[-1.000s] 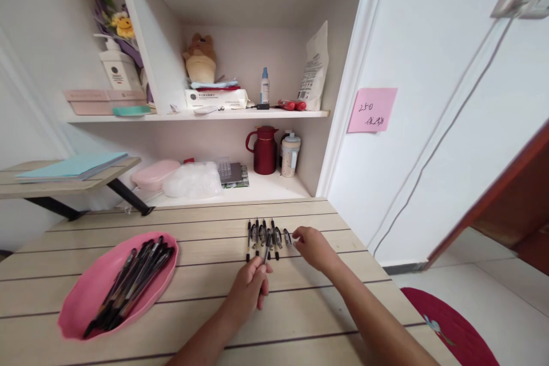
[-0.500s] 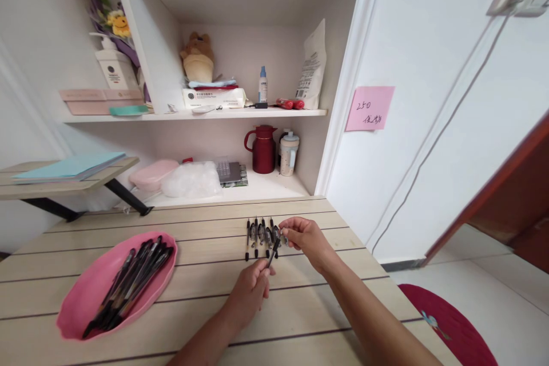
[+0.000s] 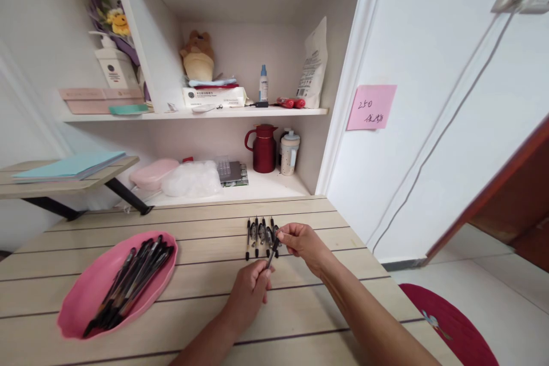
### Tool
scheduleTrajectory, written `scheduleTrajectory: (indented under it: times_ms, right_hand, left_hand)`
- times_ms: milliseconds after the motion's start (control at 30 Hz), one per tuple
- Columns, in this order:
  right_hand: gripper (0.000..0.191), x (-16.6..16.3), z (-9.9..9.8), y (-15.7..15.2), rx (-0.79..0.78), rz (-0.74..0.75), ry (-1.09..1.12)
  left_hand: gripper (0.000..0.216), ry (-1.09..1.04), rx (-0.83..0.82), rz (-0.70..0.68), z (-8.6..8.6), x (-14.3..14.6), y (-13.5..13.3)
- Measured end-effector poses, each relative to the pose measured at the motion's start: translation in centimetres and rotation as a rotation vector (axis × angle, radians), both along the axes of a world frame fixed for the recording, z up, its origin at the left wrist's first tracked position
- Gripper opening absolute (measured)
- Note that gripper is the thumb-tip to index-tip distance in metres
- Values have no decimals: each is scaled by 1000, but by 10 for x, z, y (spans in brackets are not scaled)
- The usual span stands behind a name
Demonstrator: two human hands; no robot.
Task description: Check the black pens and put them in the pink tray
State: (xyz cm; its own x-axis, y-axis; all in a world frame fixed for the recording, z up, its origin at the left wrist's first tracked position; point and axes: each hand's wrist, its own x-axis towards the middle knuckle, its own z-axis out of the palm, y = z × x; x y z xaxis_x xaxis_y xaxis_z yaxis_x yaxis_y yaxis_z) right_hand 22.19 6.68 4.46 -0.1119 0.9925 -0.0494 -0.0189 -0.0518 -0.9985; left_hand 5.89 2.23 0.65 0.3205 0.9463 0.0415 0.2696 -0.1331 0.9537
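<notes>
My left hand (image 3: 253, 283) is closed around the lower part of a black pen (image 3: 273, 250), which slants up to the right. At the pen's upper end, the thumb and finger of my right hand (image 3: 301, 245) are pinched together. Something small and pale shows at those fingertips, too small to name. Just beyond the held pen, several black pens (image 3: 247, 239) lie side by side on the table, with black caps or clip parts (image 3: 261, 234) between them. The rightmost of these are partly hidden by my right hand.
On the left of the wooden table (image 3: 201, 320) sits a pink tray (image 3: 72, 303) heaped with black pens (image 3: 132, 280). A small raised stand (image 3: 94, 180) with blue paper is behind it. Shelves at the back hold a red jug (image 3: 264, 151), a cup (image 3: 289, 154) and a plastic bag (image 3: 193, 178).
My right fingertips have moved slightly left, onto the upper end of the pen. My left hand keeps its hold on the pen. The view has shifted a little.
</notes>
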Motion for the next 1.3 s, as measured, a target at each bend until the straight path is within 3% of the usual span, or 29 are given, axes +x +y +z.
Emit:
scheduleTrajectory:
  times_ms: [133, 300, 433, 567, 733, 900, 1067, 1200, 1300]
  right_hand:
    - [30, 2, 6, -2, 29, -28, -81]
    - [30, 5, 9, -3, 22, 95, 21]
    - [27, 4, 4, -2, 26, 30, 25]
    - [27, 4, 3, -2, 20, 149, 75]
    - [26, 2, 2, -3, 14, 46, 76]
    - [26, 2, 2, -2, -2, 105, 112]
    - [26, 3, -1, 0, -9, 13, 88]
    - [25, 6, -1, 1, -17, 113, 121]
    - [23, 6, -2, 1, -2, 51, 111]
  left_hand:
    - [26, 12, 39, 18, 1, 1, -1]
    - [28, 11, 39, 40, -2, 0, 2]
    - [29, 15, 38, 24, -1, -1, 3]
    - [29, 27, 29, 21, 0, -1, 3]
    - [29, 23, 39, -8, -1, -1, 4]
    - [29, 32, 32, -3, -4, -2, 5]
    - [29, 42, 42, -27, -3, -2, 6]
    - [31, 47, 35, -17, -1, -2, 5]
    - [31, 38, 34, -24, -1, -2, 5]
